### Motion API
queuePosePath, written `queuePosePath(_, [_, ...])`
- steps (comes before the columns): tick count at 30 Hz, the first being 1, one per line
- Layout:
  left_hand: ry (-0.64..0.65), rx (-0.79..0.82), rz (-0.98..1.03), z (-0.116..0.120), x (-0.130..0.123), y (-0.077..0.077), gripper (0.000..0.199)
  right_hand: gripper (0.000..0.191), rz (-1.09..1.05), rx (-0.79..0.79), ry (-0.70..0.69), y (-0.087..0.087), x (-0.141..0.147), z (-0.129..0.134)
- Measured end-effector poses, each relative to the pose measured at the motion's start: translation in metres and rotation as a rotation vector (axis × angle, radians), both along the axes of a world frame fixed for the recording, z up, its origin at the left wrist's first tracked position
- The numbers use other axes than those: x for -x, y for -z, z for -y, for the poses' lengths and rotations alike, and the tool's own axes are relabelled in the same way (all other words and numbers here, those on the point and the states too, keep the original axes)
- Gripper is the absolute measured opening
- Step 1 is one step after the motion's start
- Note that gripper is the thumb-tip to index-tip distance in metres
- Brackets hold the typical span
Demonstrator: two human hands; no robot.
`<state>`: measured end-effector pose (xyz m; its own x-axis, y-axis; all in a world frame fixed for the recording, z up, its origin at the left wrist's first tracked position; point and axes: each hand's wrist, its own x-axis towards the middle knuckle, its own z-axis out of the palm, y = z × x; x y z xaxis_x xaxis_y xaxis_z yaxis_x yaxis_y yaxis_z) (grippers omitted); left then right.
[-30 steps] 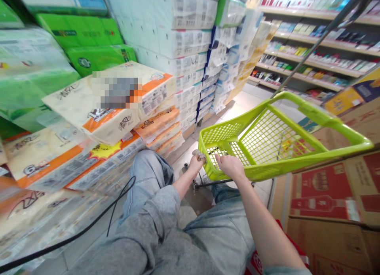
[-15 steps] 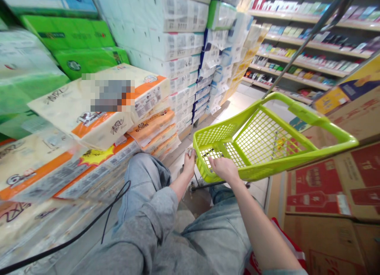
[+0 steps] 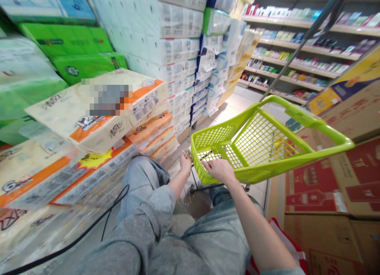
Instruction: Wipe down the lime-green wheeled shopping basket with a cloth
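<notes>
A lime-green shopping cart basket [image 3: 261, 170] with lattice walls stands in front of me, tilted in view. My right hand [image 3: 220, 171] is closed over its near rim, thumb toward the inside. Just left of the basket's near corner is my left hand [image 3: 185, 164], its fingers closed around a small crumpled, pale brownish thing [image 3: 187, 152], perhaps a cloth. Whether that thing touches the basket I cannot tell. Below the basket, a dark frame bar [image 3: 208, 187] and small wheels show near my knees.
Tissue packs [image 3: 97, 108] are piled on the left, with tall stacks of white packs [image 3: 178, 21] behind. Cardboard cartons [image 3: 317, 188] stand on the right. Shelves [image 3: 297, 25] of small boxes line the back. A dark cable [image 3: 74, 235] hangs at lower left, and a metal pole [image 3: 293, 55] slants behind the basket.
My left hand has shifted slightly left, away from the basket's corner. My right hand stays on the rim, and the whole view has moved a little.
</notes>
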<state>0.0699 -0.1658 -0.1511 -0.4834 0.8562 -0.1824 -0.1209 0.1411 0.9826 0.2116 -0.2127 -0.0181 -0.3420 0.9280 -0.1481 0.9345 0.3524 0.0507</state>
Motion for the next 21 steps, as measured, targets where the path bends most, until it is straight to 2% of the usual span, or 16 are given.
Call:
queuePosePath(2, [-0.064, -0.038, -0.041, -0.016, 0.006, -0.014, 0.010, 0.071, -0.009, 0.001, -0.049, -0.002, 0.001, 0.001])
queuePosePath(4, [-0.011, -0.097, -0.042, -0.031, 0.010, -0.028, 0.011, 0.070, -0.019, -0.006, -0.105, -0.004, 0.001, 0.003])
queuePosePath(7, [0.094, -0.098, -0.020, -0.048, 0.014, -0.042, 0.019, 0.071, -0.035, -0.010, -0.154, -0.004, 0.002, 0.004])
queuePosePath(11, [0.223, -0.137, 0.028, -0.059, 0.018, -0.046, 0.026, 0.072, -0.039, -0.010, -0.194, -0.003, 0.003, 0.004])
queuePosePath(16, [0.424, -0.253, -0.003, -0.066, 0.027, -0.050, 0.016, 0.068, -0.046, -0.026, -0.234, -0.001, 0.002, 0.004])
queuePosePath(18, [0.453, -0.279, -0.078, -0.068, 0.029, -0.052, 0.012, 0.064, -0.053, -0.035, -0.226, 0.000, 0.001, 0.004])
queuePosePath(21, [0.424, -0.312, -0.191, -0.068, 0.029, -0.054, 0.014, 0.061, -0.085, -0.055, -0.215, 0.003, -0.001, 0.005])
